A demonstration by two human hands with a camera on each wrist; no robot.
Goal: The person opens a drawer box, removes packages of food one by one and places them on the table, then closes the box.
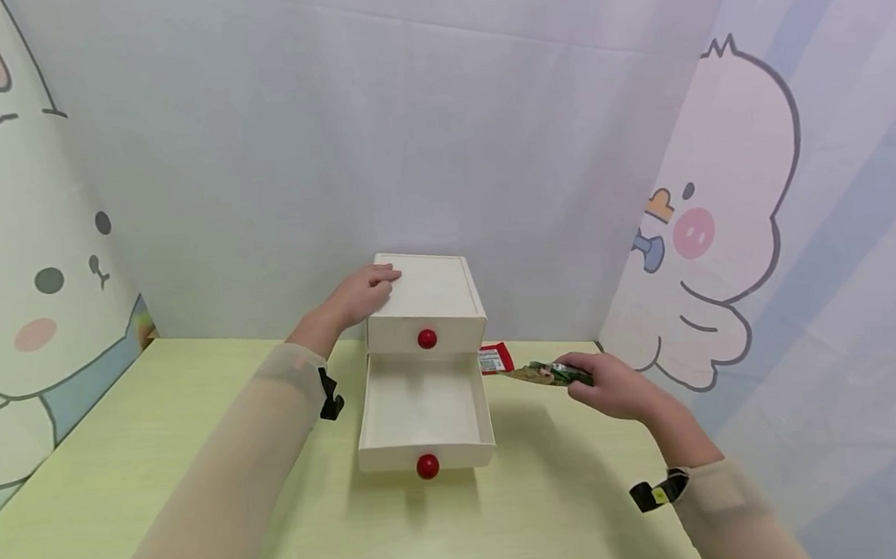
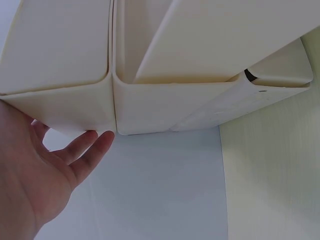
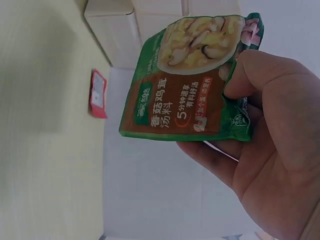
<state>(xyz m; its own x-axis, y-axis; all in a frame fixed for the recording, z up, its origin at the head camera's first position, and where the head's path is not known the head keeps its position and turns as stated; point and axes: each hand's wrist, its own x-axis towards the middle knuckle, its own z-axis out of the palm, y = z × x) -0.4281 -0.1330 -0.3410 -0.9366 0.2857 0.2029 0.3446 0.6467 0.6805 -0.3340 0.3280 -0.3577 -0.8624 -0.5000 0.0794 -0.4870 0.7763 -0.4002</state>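
Observation:
A white drawer box (image 1: 429, 287) stands at the back of the table, its lower drawer (image 1: 423, 401) pulled out toward me and showing a bare inside. Both drawers have red round knobs (image 1: 428, 466). My left hand (image 1: 362, 293) rests on the left edge of the box's top, and the left wrist view shows its fingers extended against the box. To the right of the open drawer, my right hand (image 1: 606, 383) pinches a green and brown soup packet (image 3: 182, 80) between thumb and fingers, above the table. A picture of a bowl of soup shows on its front.
A red packet with a white label (image 1: 496, 358) lies on the table right of the box, near the back. The pale yellow table (image 1: 220, 381) meets a light curtain (image 1: 262, 154) behind. Cartoon figures are printed on both sides.

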